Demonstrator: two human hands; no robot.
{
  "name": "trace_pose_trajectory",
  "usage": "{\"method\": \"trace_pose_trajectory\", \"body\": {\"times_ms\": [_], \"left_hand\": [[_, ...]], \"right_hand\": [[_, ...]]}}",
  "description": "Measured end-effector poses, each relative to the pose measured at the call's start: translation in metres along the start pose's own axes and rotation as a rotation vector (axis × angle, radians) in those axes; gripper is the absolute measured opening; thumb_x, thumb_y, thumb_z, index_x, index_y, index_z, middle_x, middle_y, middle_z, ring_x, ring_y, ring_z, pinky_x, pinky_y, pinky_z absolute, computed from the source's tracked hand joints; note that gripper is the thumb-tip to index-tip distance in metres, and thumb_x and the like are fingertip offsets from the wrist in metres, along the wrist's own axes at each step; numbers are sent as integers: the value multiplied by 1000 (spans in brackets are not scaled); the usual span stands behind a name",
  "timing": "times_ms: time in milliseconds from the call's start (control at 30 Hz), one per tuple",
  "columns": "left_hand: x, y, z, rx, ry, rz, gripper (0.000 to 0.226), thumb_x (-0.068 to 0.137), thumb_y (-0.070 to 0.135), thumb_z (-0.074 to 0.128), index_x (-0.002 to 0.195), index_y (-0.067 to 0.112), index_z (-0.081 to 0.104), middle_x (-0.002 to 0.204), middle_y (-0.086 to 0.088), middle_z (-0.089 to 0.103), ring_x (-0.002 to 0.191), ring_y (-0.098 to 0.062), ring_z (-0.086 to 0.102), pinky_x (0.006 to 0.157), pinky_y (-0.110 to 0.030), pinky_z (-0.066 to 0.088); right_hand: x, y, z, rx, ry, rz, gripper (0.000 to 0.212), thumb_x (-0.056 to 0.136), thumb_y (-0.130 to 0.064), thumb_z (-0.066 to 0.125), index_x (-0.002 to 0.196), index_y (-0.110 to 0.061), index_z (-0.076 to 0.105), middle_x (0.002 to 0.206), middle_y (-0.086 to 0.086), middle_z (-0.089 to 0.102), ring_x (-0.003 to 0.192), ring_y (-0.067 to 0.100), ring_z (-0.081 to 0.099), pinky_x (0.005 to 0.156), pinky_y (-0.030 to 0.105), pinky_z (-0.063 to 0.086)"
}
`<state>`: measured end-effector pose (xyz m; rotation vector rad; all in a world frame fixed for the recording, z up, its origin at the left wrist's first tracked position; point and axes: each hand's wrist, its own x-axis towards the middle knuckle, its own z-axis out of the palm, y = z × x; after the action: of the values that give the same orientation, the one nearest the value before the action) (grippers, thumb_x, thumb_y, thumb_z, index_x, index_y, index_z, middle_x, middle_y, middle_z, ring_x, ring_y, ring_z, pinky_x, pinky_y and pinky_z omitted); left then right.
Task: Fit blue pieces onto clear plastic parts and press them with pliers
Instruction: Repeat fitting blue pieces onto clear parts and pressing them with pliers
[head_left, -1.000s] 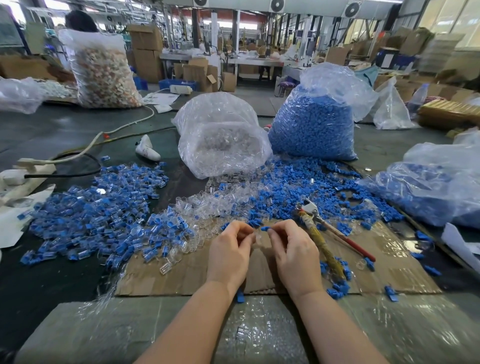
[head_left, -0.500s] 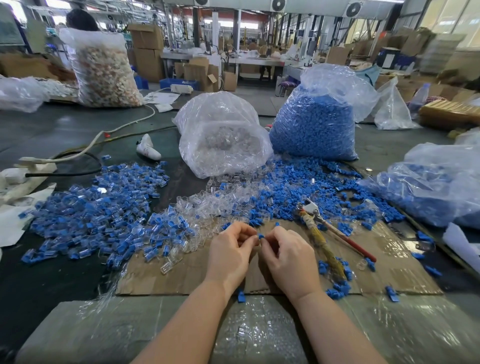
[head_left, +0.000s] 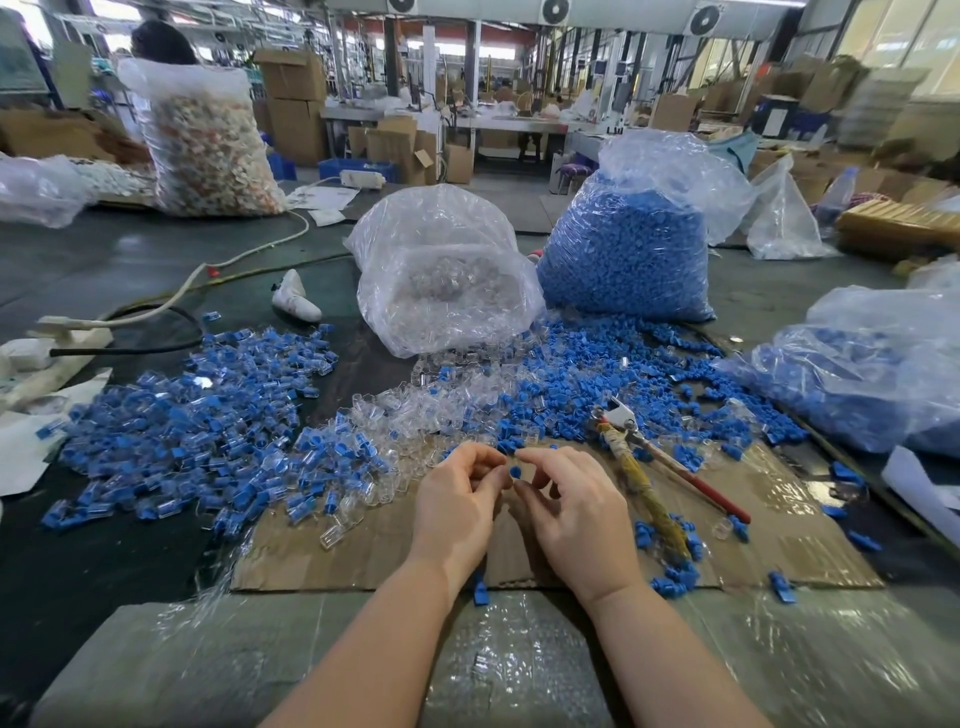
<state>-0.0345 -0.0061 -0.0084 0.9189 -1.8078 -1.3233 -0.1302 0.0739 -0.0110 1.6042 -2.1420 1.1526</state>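
Over corrugated cardboard (head_left: 363, 551): both hands pinch small round blue piece (head_left: 515, 472).

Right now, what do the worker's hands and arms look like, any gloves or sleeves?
Both are bare: no gloves on the left hand or the right hand, and no sleeves, watch or bracelet on the forearms as far as the picture shows. No rings are visible.

Clear part between hands (head_left: 511, 499) hidden by fingers; right bag (head_left: 878, 374) cut off by edge; far benches blurred.
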Motion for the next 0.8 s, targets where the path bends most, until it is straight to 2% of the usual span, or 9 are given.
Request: {"method": "trace_pose_trajectory", "body": {"times_ms": [133,267,433,500,567,600,667,800], "left_hand": [[0,0,0,38,6,17,17,88,10,60,81,26,60,77,4,65,70,-2,60,63,-8,46],[0,0,0,60,14,25,19,87,10,62,79,27,59,74,5,64,66,2,58,61,-5,43],[0,-1,0,41,23,25,11,85,12,66,81,22,62,75,2,66,70,-7,62,66,-14,51],[1,-1,0,39,27,22,11,84,11,67,81,21,62,75,2,66,69,-6,61,65,-14,51],[1,-1,1,54,28,23,13,84,11,67,80,22,61,75,3,65,67,-3,60,63,-11,49],[2,-1,1,61,31,23,14,83,10,67,79,22,61,75,3,65,67,-2,59,62,-9,48],[2,0,1,67,39,21,16,83,10,68,78,23,60,75,3,64,67,-1,58,60,-8,46],[4,0,0,40,52,-20,13,83,12,68,78,22,61,75,3,64,70,-7,60,61,-10,49]], "right_hand": [[0,0,0,6,-17,-13,22,76,-19,76,97,-15,71,87,-3,66,84,16,61,74,27,51],[1,2,1,-4,3,-17,18,78,-23,74,93,-15,71,85,-4,65,82,15,60,72,25,50],[2,-3,-1,18,6,-13,36,83,-40,48,90,-15,72,84,-3,65,81,16,61,71,27,51],[1,-2,-1,14,-6,-15,28,83,-36,56,91,-14,71,84,-3,65,81,16,60,71,28,51],[1,0,1,-4,5,-25,16,79,-23,71,91,-14,71,84,-2,65,81,17,61,71,28,51],[1,1,2,-18,10,-23,16,77,-17,74,92,-13,71,85,-2,65,81,17,61,72,27,51],[1,2,2,-32,20,-7,21,75,-11,75,95,-11,70,88,-1,65,84,18,61,76,27,50],[3,4,-2,-91,62,81,24,80,-12,70,104,-10,67,96,3,64,93,24,58,84,38,46]]}}
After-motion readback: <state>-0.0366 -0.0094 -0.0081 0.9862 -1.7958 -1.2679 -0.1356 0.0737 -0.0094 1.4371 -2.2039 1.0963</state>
